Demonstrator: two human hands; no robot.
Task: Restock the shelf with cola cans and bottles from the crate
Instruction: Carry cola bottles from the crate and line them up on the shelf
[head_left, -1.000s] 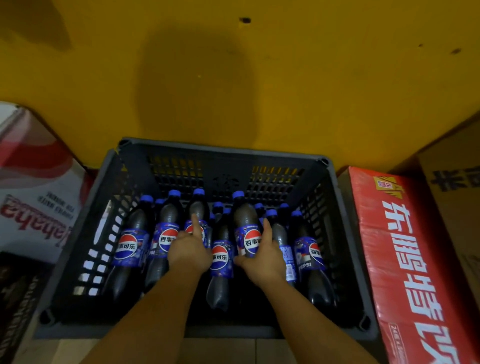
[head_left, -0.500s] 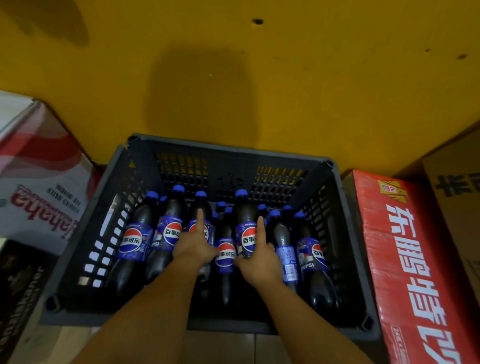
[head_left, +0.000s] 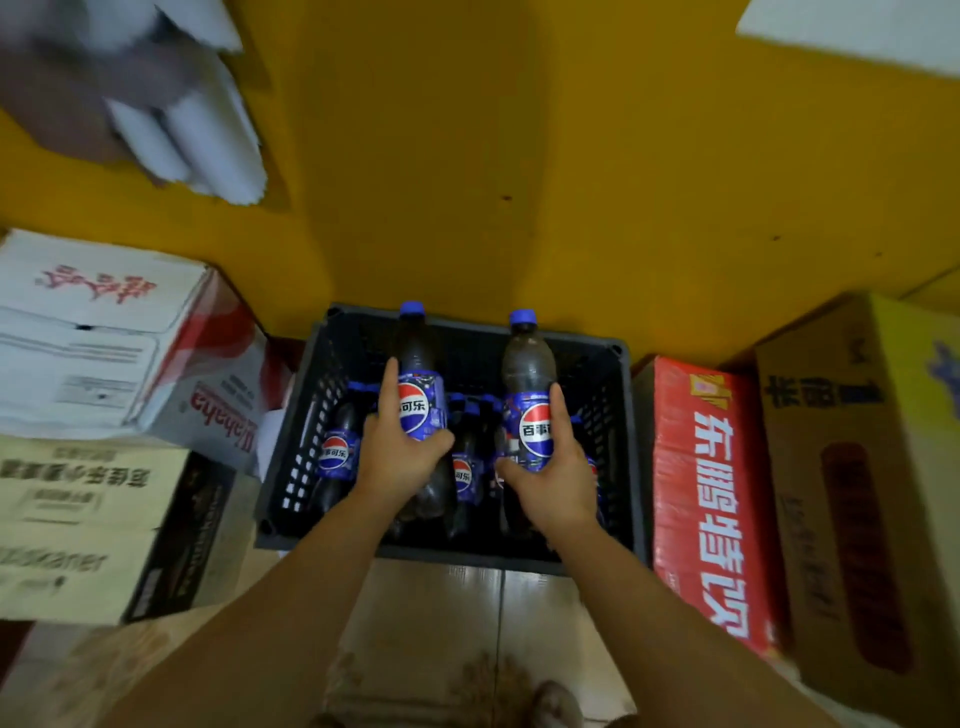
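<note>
A dark plastic crate (head_left: 296, 457) stands on the floor against the yellow wall and holds several cola bottles with blue caps and blue labels. My left hand (head_left: 400, 452) grips one cola bottle (head_left: 418, 358) by its label and holds it above the crate. My right hand (head_left: 550, 478) grips a second cola bottle (head_left: 527, 364) the same way, a little to the right. Both bottles are raised with their caps up past the crate's far rim. More bottles (head_left: 337, 452) remain inside the crate below my hands. No shelf can be seen.
White and tan cardboard boxes (head_left: 104, 364) are stacked left of the crate. A red shrink-wrapped case (head_left: 706, 493) and a brown carton (head_left: 852, 467) stand to its right. Pale tiled floor (head_left: 431, 623) lies in front. White blurred items (head_left: 197, 130) hang at upper left.
Both hands were down among the bottles in the crate; now each grips a bottle and has lifted it above the crate. The camera has pulled back and up.
</note>
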